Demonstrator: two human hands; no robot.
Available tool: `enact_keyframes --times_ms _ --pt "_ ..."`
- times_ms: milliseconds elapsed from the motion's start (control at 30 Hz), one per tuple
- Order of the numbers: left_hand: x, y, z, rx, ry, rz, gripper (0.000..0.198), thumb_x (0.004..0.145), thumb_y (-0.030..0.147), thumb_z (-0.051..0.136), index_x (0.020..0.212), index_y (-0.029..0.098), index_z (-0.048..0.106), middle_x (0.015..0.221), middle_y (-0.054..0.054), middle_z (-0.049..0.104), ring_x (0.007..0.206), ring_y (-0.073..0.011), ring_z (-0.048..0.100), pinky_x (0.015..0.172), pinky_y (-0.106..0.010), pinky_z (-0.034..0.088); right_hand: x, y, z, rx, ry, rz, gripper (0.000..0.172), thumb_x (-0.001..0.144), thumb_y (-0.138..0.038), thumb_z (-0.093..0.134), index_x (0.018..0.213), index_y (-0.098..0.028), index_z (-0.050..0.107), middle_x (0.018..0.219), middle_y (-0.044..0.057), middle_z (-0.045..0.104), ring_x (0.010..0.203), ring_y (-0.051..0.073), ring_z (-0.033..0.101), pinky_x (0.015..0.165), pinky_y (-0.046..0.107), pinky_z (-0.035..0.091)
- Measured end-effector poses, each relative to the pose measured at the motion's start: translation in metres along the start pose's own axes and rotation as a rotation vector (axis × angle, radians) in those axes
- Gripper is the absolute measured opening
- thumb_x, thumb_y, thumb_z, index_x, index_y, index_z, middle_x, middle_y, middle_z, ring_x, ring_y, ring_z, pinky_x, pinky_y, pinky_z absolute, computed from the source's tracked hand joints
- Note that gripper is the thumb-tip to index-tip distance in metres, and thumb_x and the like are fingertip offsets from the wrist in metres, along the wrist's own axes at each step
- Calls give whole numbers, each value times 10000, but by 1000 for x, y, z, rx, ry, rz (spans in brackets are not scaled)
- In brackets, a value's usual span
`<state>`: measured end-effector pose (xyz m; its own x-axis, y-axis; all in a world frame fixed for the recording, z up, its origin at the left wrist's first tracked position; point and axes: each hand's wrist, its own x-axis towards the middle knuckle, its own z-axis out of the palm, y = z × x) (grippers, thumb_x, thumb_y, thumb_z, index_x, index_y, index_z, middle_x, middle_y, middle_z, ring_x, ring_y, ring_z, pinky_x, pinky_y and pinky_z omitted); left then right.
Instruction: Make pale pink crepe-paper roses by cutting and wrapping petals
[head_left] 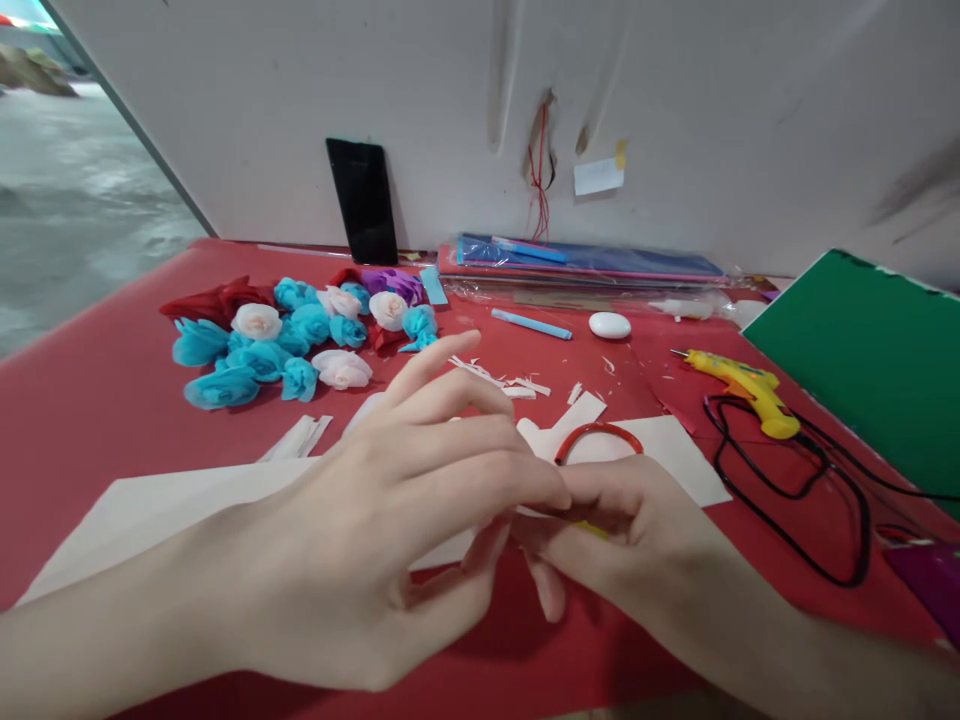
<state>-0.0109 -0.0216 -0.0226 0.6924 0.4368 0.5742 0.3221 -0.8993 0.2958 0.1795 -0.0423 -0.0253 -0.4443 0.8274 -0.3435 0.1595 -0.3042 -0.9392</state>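
Observation:
My left hand (405, 500) reaches across the middle, its little finger raised and its index finger and thumb closing toward my right hand (637, 530). The fingertips of both hands meet over the red table. A sliver of something pale (532, 512) shows between them, but the fingers hide most of it. Just behind my right hand curves a red loop (600, 428), like a scissors handle; a bit of yellow (594, 528) peeks out below the fingers. White paper (195, 500) lies under my left forearm, and another white sheet (686, 460) extends behind my right hand.
Blue, pale, red and purple fabric-like flowers (255, 360) are heaped at left. A phone (364, 200) leans on the wall. A yellow glue gun (742, 385) with black cord, green board (862, 370), blue pen-like stick (531, 324), white oval object (610, 325) and paper scraps (517, 385) surround the hands.

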Motion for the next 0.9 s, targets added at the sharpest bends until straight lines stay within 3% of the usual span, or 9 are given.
enact_keyframes --times_ms 133,267,400,500,600,667,800,900 --pt "0 1 -1 -3 -6 28 328 758 3 540 1012 181 645 867 54 696 880 -136 535 1257 -351 179 1 -3 -1 97 -82 7 172 756 -146 542 597 -164 604 492 -50 526 521 79 414 544 212 342" --pt "-2 -1 -1 19 -13 26 314 772 4 541 997 202 635 856 69 697 898 -138 526 1265 -373 158 0 -1 -6 238 -159 16 226 797 -154 584 571 -160 600 516 -41 545 546 70 463 638 204 399" --pt "-3 -2 0 53 -11 29 370 777 -7 508 1051 217 616 837 75 682 941 -137 526 1270 -383 119 0 3 -10 331 -186 59 233 837 -200 607 610 -148 619 533 -30 571 535 70 490 610 197 402" --pt "-5 -2 1 44 -25 24 370 792 8 497 1070 224 610 854 69 680 953 -142 538 1280 -411 94 2 3 -10 312 -200 66 210 841 -205 593 641 -149 626 542 -28 570 548 75 497 599 193 402" --pt "-5 -3 2 37 -33 5 333 809 35 504 1060 229 608 866 59 676 947 -154 554 1285 -441 109 2 0 -6 125 -157 28 208 828 -150 534 632 -164 604 561 -30 571 568 80 495 607 195 405" --pt "-5 -3 2 36 -27 -17 325 814 43 502 1055 234 610 859 62 674 922 -152 566 1288 -443 122 0 0 -3 -94 -68 -82 214 806 -113 516 609 -175 571 587 -27 582 583 89 512 600 203 410" --pt "-5 -1 1 7 -19 -54 258 825 59 505 986 227 616 821 73 665 861 -137 573 1278 -377 158 -5 11 -2 -586 132 -521 139 836 -104 536 786 -156 655 739 24 683 707 144 608 658 250 456" --pt "-5 2 2 -27 -26 -126 231 838 61 523 988 208 618 824 61 648 835 -130 568 1234 -398 243 -5 22 -3 -825 236 -722 171 873 -89 523 793 -146 663 731 37 700 700 154 602 648 274 454"
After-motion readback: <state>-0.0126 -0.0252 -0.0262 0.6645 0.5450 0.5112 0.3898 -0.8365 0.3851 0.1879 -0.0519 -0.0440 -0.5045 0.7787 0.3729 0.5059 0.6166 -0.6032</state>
